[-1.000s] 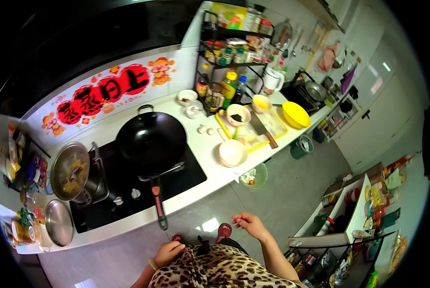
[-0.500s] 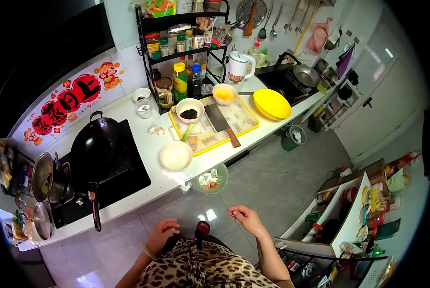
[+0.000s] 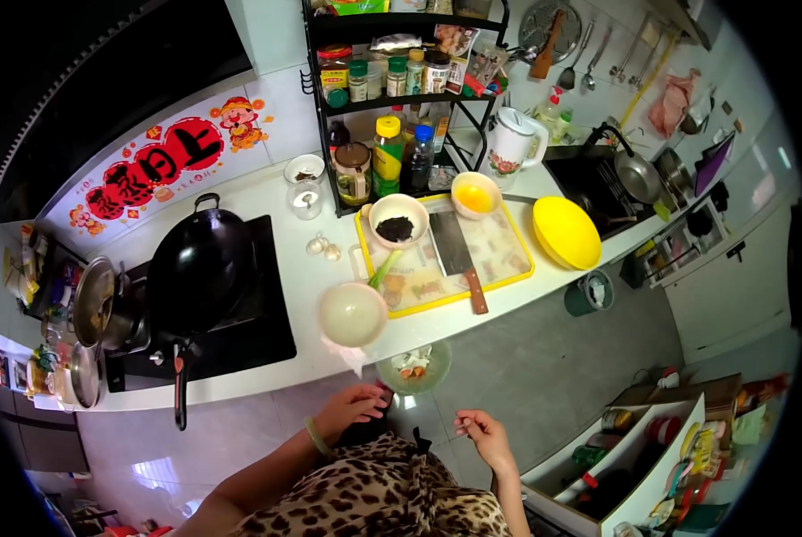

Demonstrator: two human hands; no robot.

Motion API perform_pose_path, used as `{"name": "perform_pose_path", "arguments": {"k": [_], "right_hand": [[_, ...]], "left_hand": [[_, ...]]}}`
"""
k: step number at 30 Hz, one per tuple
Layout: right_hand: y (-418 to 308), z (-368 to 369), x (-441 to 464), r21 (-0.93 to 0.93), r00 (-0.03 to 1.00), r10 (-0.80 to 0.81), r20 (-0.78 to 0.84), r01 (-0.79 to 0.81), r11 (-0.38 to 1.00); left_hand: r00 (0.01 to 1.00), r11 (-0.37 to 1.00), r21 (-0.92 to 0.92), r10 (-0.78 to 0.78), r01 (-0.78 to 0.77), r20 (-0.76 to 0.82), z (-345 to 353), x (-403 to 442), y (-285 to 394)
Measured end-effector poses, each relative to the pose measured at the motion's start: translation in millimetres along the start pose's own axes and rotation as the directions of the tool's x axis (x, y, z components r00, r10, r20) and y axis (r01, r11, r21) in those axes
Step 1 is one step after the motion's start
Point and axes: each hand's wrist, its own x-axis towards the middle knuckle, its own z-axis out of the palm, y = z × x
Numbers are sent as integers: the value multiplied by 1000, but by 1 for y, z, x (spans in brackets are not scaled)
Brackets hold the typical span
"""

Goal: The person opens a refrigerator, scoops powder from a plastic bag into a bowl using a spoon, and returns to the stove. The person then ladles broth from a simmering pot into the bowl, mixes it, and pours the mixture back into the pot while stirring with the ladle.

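Note:
My left hand (image 3: 354, 407), a bangle on its wrist, is in front of the counter's edge, below the pale bowl (image 3: 353, 315). Its fingers are loosely bent and hold nothing visible. To the right, over the floor, my right hand (image 3: 483, 433) has half-curled fingers, with nothing visible in them. On the yellow-rimmed cutting board (image 3: 499, 255) lie a cleaver (image 3: 452, 243) and a green stalk (image 3: 386, 268). Also on it are a bowl of dark pieces (image 3: 396, 224) and a bowl of yellow liquid (image 3: 475, 195). Both hands are apart from these things.
A black wok (image 3: 200, 268) and a steel pan (image 3: 95, 302) stand on the stove. Garlic (image 3: 323, 247), a yellow bowl (image 3: 566, 233) and a spice rack (image 3: 401, 100) are along the counter. A bowl of eggshells (image 3: 414, 367) is below its edge; an open drawer (image 3: 616, 456) is at lower right.
The view has swung toward the cutting board. My left hand has moved up and right, closer to the counter, and my right hand has shifted a little right in view.

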Motion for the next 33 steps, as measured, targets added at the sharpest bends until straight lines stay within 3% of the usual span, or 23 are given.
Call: {"name": "perform_pose_path", "arguments": {"k": [3,6,10,15,19,25,27,33], "right_hand": [[-31,-11,24,-78,1000,10,-22,-12,997],[-46,-23,54,-82,1000,7,31,-4,997],[-67,-31,98,-129,997,30,68,-21,991],[-93,-23,141,-185,969,24,247,23,982],[-104,-21,177,-193,939,47,340,21,981],[-115,-34,225,-265,841,-34,540,207,942],[-128,-39,234,-311,827,-45,560,260,914],[-134,-58,252,-412,799,44,599,260,873]], "left_hand": [[998,962,-270,-31,43,50,-10,33,5],[996,828,-553,-84,90,38,-21,52,12],[990,764,-636,-143,108,-3,-30,66,22],[982,786,-617,-148,43,-120,-27,71,29],[955,757,-643,-94,-115,-281,-13,81,27],[850,698,-646,-102,-309,-517,8,90,21],[850,665,-649,-40,-369,-525,2,101,0],[760,650,-580,-6,-491,-650,8,80,36]]}}
